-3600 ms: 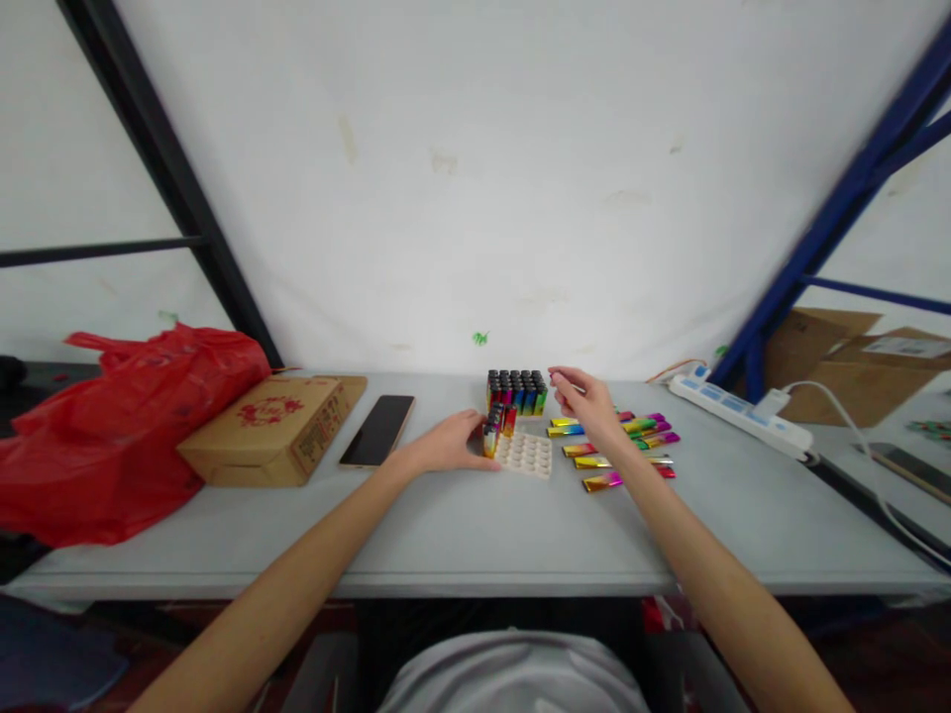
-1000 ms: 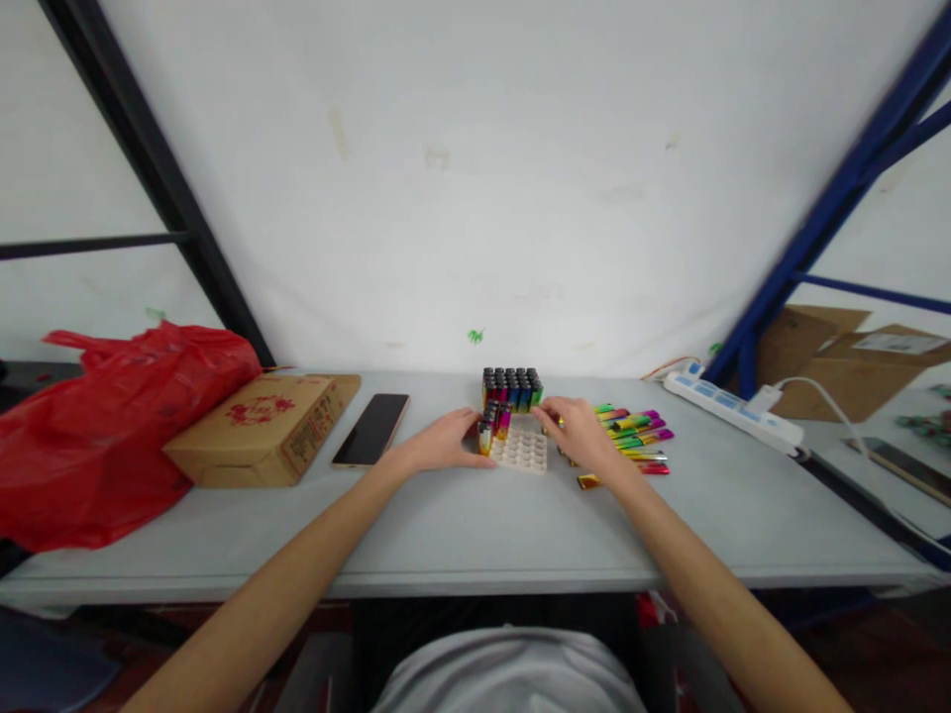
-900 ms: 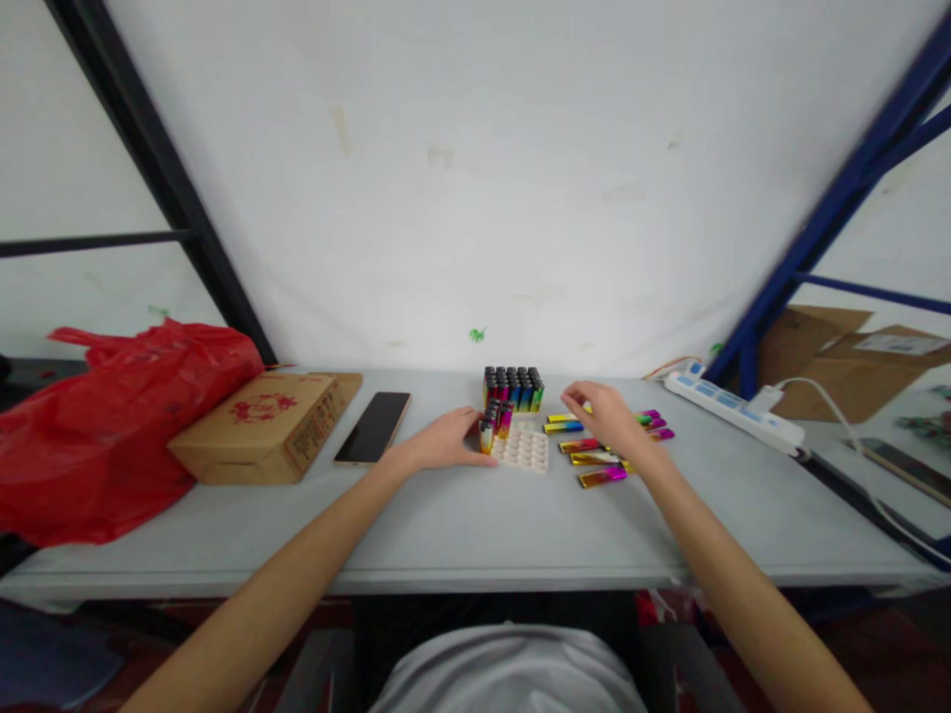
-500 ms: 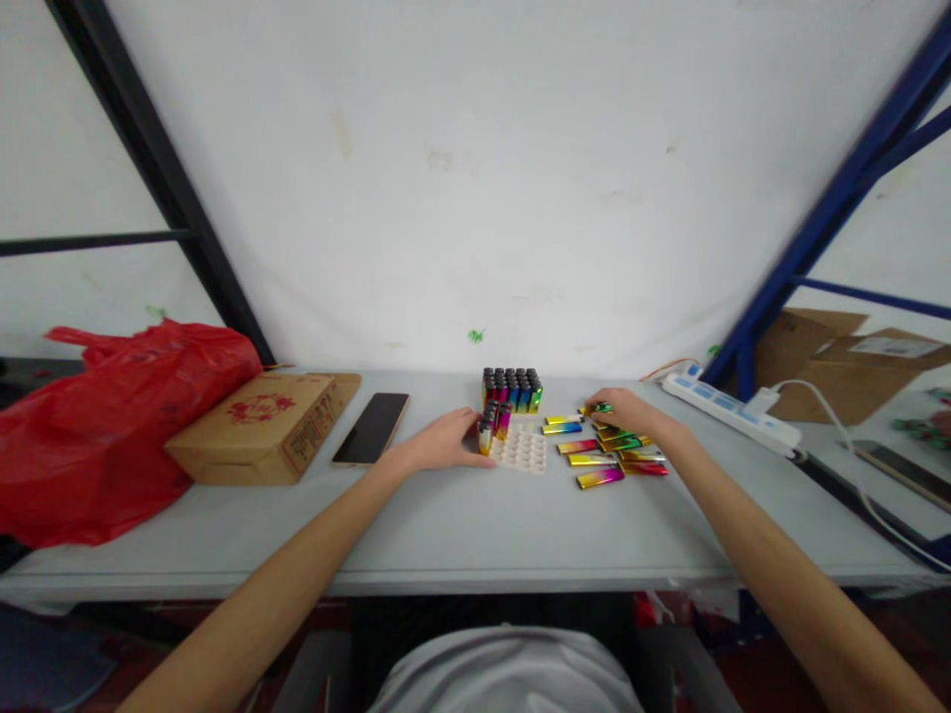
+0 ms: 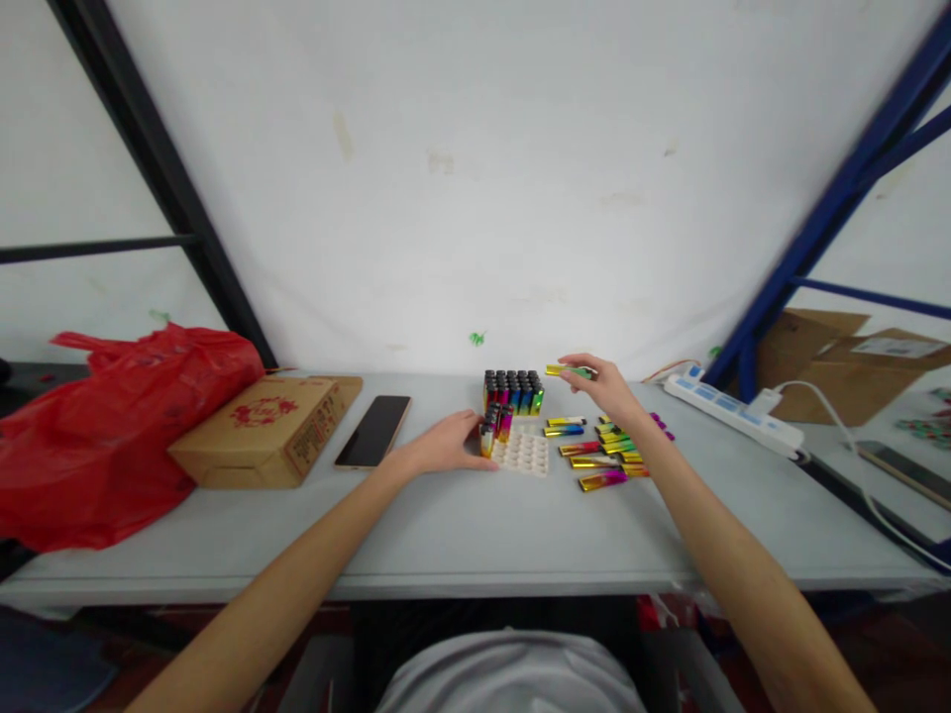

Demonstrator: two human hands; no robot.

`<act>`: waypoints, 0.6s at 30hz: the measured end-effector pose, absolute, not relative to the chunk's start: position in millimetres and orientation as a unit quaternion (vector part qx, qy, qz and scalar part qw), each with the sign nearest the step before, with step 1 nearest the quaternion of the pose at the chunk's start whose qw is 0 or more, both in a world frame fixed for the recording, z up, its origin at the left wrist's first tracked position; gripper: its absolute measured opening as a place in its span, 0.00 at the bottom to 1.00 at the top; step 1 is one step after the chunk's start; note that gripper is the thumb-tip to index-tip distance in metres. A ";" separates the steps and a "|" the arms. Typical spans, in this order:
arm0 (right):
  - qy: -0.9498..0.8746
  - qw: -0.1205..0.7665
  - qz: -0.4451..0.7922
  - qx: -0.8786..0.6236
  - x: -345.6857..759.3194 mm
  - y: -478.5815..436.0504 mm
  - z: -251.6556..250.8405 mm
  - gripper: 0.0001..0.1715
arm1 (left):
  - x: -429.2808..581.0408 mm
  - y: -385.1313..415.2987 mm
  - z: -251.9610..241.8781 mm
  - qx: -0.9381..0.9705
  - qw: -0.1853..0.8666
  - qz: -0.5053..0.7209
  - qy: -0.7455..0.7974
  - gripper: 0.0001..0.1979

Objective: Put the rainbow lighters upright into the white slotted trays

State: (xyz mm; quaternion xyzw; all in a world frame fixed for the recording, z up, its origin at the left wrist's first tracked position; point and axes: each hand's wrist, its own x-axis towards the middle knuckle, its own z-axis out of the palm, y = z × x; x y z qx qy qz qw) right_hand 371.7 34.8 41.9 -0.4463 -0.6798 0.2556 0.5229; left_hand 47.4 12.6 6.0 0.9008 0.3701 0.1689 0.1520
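My left hand (image 5: 446, 444) rests on the table with its fingers curled against the left edge of a white tray (image 5: 529, 456) of round holes. A few rainbow lighters (image 5: 494, 424) stand in the tray's near-left corner. Behind it stands a full block of black-capped lighters (image 5: 514, 390). My right hand (image 5: 603, 380) is raised above the table, pinching one rainbow lighter (image 5: 566, 371) held level. Several loose lighters (image 5: 600, 451) lie flat to the right of the tray, under my right forearm.
A black phone (image 5: 372, 430), a brown cardboard box (image 5: 264, 428) and a red plastic bag (image 5: 111, 426) lie to the left. A white power strip (image 5: 732, 408) with a cable sits at the right, beside blue shelving (image 5: 832, 208) and cardboard boxes (image 5: 839, 356).
My right hand reached right into the loose lighters, picked one up and lifted it toward the tray. My left hand stayed at the tray's edge.
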 end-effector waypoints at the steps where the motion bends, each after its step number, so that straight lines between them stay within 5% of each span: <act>1: -0.653 0.548 0.298 -0.430 361.9 31.0 41.1 0.25 | 47.3 12.7 6.0 0.903 0.151 0.167 0.367 0.34; 7: -0.532 0.568 0.494 -0.387 332.1 11.9 23.0 0.23 | 47.4 13.1 5.4 0.904 0.147 0.161 0.366 0.34; 18: -0.521 0.500 0.590 -0.362 314.2 -11.6 21.1 0.26 | 46.4 13.5 4.8 0.911 0.138 0.154 0.356 0.36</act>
